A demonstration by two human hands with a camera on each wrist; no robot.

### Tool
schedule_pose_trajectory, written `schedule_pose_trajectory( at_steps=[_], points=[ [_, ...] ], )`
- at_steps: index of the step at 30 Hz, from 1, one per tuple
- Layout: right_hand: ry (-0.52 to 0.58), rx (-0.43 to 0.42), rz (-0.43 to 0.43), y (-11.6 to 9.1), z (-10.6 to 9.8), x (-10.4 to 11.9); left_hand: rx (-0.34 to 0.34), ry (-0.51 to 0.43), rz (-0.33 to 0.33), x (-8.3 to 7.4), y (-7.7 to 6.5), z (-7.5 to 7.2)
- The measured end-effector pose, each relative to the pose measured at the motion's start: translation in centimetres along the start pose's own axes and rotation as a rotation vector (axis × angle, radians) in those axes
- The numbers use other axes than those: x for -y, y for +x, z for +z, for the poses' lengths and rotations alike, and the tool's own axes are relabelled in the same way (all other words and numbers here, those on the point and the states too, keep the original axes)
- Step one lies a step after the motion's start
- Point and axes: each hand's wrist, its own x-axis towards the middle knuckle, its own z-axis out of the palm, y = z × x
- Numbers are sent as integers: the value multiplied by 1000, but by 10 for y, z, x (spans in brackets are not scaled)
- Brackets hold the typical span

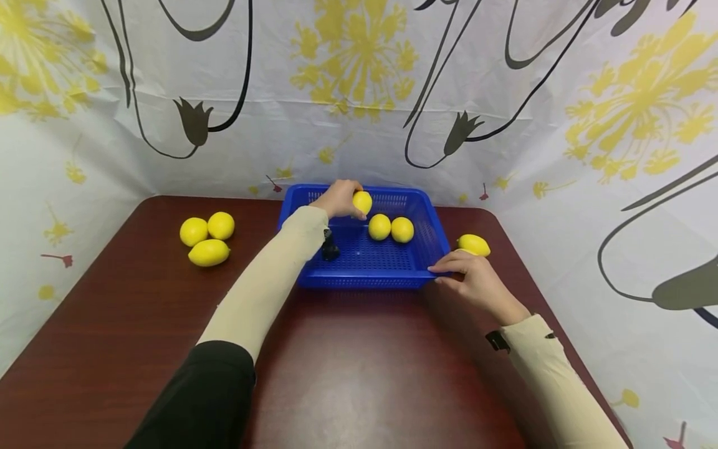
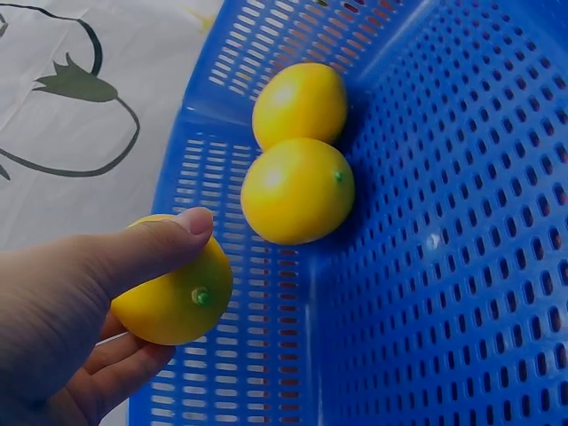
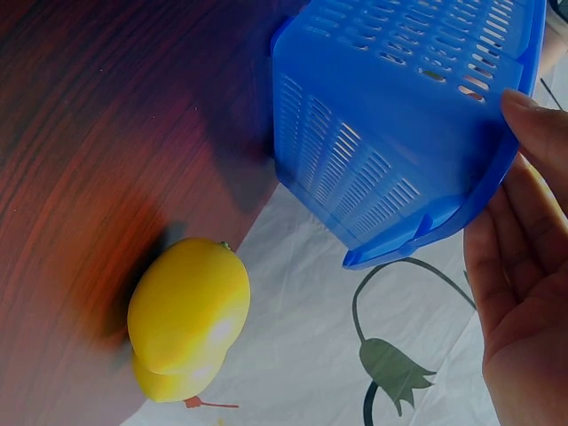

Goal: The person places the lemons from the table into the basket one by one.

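Observation:
My left hand (image 1: 339, 199) grips a yellow lemon (image 2: 173, 297) over the back left part of a blue plastic basket (image 1: 359, 274). In the left wrist view the thumb lies across the lemon's top and the fingers curl beneath; its green stem end faces the basket. Two more lemons (image 1: 391, 229) sit side by side inside, by the back wall. At the front right corner, my right hand (image 1: 468, 277) pinches the basket's rim, the thumb (image 3: 537, 129) on one side and the fingers on the other. The basket's left edge is partly hidden by my left arm.
Three lemons (image 1: 207, 240) lie grouped on the dark red-brown table (image 1: 359, 362), left of the basket. Right of it, two overlapping lemons (image 3: 189, 311) rest near the table's edge. A white patterned cloth (image 1: 258, 75) hangs close behind the table and along its sides.

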Motion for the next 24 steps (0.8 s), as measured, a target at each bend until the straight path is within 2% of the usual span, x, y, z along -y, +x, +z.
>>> schedule_pose_trajectory(
  at_steps=[8,15,24],
  points=[
    [4,-4,3,0,0,0,52,42,19,3,3,12],
    [11,7,5,0,1,0,86,90,4,6,2,24],
    [18,-8,4,0,0,1,99,101,-12,5,1,27]
  ],
)
